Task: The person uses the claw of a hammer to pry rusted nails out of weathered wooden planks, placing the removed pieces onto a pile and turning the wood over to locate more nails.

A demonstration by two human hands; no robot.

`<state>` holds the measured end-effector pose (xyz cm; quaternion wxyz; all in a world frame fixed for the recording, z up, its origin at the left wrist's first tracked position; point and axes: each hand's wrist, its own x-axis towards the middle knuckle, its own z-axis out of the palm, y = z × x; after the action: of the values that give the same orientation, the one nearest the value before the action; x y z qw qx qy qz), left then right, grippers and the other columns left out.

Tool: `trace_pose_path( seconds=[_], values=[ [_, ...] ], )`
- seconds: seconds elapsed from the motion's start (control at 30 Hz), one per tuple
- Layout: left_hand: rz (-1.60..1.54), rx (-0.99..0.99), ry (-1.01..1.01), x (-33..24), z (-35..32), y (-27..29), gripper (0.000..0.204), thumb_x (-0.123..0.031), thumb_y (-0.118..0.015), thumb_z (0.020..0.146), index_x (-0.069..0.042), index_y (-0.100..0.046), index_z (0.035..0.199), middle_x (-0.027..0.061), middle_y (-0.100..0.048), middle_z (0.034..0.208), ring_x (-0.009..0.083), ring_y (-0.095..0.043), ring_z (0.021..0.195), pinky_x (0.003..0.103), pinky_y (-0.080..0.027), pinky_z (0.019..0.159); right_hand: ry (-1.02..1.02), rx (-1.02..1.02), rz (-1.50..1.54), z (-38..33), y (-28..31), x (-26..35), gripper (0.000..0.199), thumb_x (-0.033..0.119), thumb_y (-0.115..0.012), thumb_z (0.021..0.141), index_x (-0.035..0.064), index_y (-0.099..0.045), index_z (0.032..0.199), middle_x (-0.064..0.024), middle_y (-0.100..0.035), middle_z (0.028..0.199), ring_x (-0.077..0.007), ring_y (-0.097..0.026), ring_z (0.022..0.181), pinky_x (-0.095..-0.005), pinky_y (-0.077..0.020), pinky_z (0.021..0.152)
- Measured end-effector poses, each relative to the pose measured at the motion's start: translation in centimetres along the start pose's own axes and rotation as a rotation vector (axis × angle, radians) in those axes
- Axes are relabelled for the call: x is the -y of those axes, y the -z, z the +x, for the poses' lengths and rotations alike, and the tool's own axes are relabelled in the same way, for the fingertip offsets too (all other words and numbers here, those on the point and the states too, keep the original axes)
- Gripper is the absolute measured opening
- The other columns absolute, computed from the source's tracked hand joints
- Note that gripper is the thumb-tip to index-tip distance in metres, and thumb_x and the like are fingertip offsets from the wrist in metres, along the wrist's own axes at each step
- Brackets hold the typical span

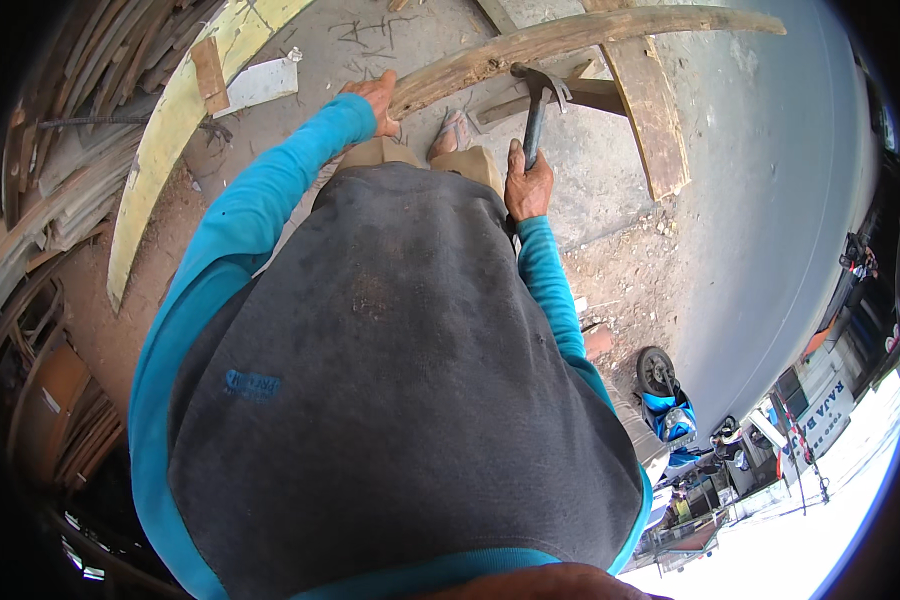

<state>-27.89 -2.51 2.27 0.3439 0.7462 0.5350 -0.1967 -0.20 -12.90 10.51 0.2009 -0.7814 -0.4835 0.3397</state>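
Note:
My left hand grips the near left end of a long, weathered wooden plank, which stretches away to the right. The wide lens makes the plank look curved. In my right hand is a claw hammer, its dark handle in my closed fingers and its head pointing away from me. The hammer head is close to the plank's near edge; I cannot tell whether they touch. Beneath the plank, a wide wooden board lies crosswise, beside a shorter piece of timber.
Stacked lumber fills the far left, beside a long yellow-painted board. Loose nails are scattered on the ground beyond my left hand. A grey road runs along the right, with a blue motorcycle parked at lower right.

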Motion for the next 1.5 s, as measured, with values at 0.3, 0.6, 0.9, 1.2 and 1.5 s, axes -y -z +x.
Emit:
trace_pose_path(
  seconds=[0.3,0.6,0.9,1.2,1.5],
  values=[
    [0.007,0.021,0.001,0.0,-0.4,0.5,0.094,-0.039,-0.079,0.068,0.005,-0.032,0.136,0.0301,-0.063,0.112,0.0448,-0.063,0.103,0.050,-0.047,0.091,0.671,-0.292,0.714,-0.8,2.9,0.2,0.031,0.028,-0.063,0.096,0.0016,-0.052,0.085,-0.0126,-0.059,0.072,-0.0266,-0.057,0.056,-0.0354,-0.0464,0.054],
    [0.008,0.156,0.065,-1.0,-1.2,1.2,0.095,-0.037,-0.078,0.073,0.004,-0.027,0.142,0.0279,-0.059,0.126,0.0410,-0.055,0.123,0.050,-0.039,0.105,0.282,-0.265,0.344,-0.3,1.2,1.0,0.039,0.036,-0.060,0.099,0.0007,-0.054,0.084,-0.0036,-0.049,0.058,-0.0114,-0.050,0.055,-0.0312,-0.0391,0.050],
    [-0.015,0.106,0.030,-1.0,-1.8,1.4,0.099,-0.037,-0.080,0.072,0.006,-0.027,0.143,0.0272,-0.059,0.127,0.0398,-0.055,0.123,0.048,-0.040,0.105,0.034,0.025,-0.103,-0.1,-0.7,1.6,0.050,0.047,-0.059,0.096,-0.0030,-0.057,0.090,-0.0269,-0.059,0.069,-0.0404,-0.059,0.063,-0.0453,-0.0468,0.061],
    [-0.023,0.131,0.023,-0.4,-1.8,1.0,0.099,-0.036,-0.080,0.071,0.006,-0.028,0.143,0.0270,-0.059,0.127,0.0404,-0.056,0.121,0.047,-0.042,0.104,0.697,-0.404,0.707,-1.7,0.8,2.6,0.039,0.041,-0.059,0.098,0.0029,-0.052,0.092,-0.0127,-0.056,0.070,-0.0217,-0.054,0.059,-0.0338,-0.0471,0.055],
    [0.004,0.179,0.019,0.3,-1.6,0.7,0.096,-0.038,-0.079,0.073,0.006,-0.028,0.141,0.0274,-0.060,0.126,0.0407,-0.057,0.119,0.048,-0.045,0.100,0.123,-0.332,0.306,-2.6,3.3,3.3,0.038,0.032,-0.063,0.097,-0.0002,-0.054,0.080,-0.0092,-0.053,0.059,-0.0171,-0.048,0.054,-0.0322,-0.0398,0.052]
  ],
)
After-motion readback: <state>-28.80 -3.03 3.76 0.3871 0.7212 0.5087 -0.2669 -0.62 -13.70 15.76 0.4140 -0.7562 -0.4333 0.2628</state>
